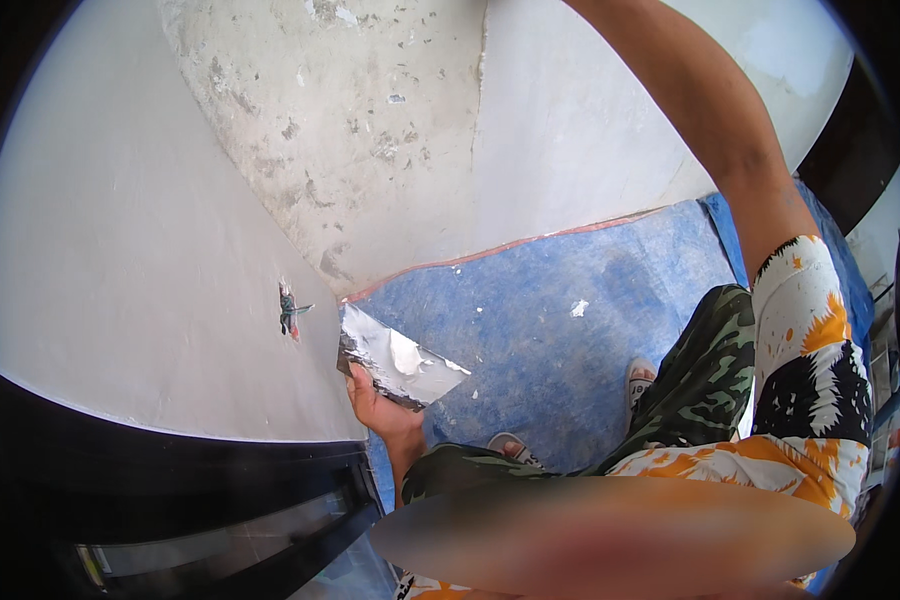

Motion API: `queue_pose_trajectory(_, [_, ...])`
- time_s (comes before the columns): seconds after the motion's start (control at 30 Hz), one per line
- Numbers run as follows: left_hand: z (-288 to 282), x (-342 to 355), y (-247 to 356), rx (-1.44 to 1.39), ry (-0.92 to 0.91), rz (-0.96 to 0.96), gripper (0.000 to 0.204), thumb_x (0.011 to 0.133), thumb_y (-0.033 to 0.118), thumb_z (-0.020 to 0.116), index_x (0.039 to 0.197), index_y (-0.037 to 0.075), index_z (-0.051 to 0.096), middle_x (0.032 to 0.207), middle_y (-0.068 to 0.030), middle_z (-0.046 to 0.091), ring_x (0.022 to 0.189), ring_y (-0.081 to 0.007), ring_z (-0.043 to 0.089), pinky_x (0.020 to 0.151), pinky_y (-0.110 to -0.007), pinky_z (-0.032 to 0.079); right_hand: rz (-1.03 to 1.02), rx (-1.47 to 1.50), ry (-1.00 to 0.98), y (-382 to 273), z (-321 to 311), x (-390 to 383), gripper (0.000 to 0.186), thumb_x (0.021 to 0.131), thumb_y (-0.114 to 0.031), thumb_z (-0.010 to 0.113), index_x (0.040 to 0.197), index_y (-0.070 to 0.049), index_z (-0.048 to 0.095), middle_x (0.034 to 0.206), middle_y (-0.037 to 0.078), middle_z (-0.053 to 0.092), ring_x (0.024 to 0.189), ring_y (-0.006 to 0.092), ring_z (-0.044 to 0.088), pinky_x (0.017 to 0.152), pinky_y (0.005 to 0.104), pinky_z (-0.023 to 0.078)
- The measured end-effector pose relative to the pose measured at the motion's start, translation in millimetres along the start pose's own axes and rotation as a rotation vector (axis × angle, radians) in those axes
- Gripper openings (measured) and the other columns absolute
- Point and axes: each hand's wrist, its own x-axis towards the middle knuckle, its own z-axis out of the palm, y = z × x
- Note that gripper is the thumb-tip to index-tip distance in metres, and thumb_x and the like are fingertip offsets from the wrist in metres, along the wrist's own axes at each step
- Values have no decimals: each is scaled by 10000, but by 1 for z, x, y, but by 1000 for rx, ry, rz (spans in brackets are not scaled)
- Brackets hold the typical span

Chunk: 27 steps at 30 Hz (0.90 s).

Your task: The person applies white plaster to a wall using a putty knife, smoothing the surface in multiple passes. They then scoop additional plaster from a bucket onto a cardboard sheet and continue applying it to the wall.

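In my left hand (pixel 378 408), low and close to the left-hand wall, is a flat metal plastering hawk (pixel 433 380). My fingers are closed around its near edge, and part of the grip is hidden beneath it. A lump of white putty (pixel 404 352) lies on its face, with dried smears along the darkened edge. My right arm (pixel 710 110) stretches up and forward toward the far wall (pixel 570 130), and the hand is beyond the upper edge of the picture. Whatever it holds cannot be seen.
The far wall's left part is rough, patchy plaster (pixel 340 120); its right part is smooth and whiter. Wires stick out of a wall opening (pixel 289 310) on the left wall. A blue sheet (pixel 570 330) with white specks covers the floor. A black-framed panel (pixel 220 470) stands lower left.
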Motion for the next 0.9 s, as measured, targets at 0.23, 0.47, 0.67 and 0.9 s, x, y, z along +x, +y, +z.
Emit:
queue_pose_trajectory(0.23, [-4, 5, -20, 99, 97, -23, 472, 1016, 323, 423, 1380, 23, 434, 1263, -135, 570, 1094, -296, 599, 900, -452, 504, -156, 27, -92, -23, 0, -37, 325, 948, -155, 507, 1225, 14, 497, 1289, 220, 521, 1001, 415, 630, 913, 644, 501])
queue_pose_trajectory(0.47, [-32, 34, -65, 110, 120, -54, 474, 1021, 324, 412, 1386, 23, 430, 1279, -126, 565, 1101, -285, 598, 922, -439, 493, 184, 627, -358, 255, -89, -83, 376, 976, -132, 376, 1305, 51, 372, 1273, 253, 512, 1135, 409, 581, 900, 646, 526])
queue_pose_trajectory(0.67, [-32, 36, -75, 131, 126, -102, 457, 1008, 284, 422, 1370, 5, 432, 1258, -145, 568, 1104, -290, 602, 929, -442, 496, 865, 652, 27, 596, -115, -90, 405, 969, -104, 379, 1355, 16, 353, 1347, 241, 464, 1188, 423, 538, 926, 661, 475])
queue_pose_trajectory(0.9, [22, -2, -31, 156, 99, -68, 439, 993, 275, 450, 1339, 5, 465, 1221, -139, 594, 1088, -280, 613, 930, -428, 495, 876, 523, 144, 565, -114, -58, 414, 921, -59, 409, 1332, -27, 373, 1215, 224, 529, 996, 419, 631, 766, 580, 559])
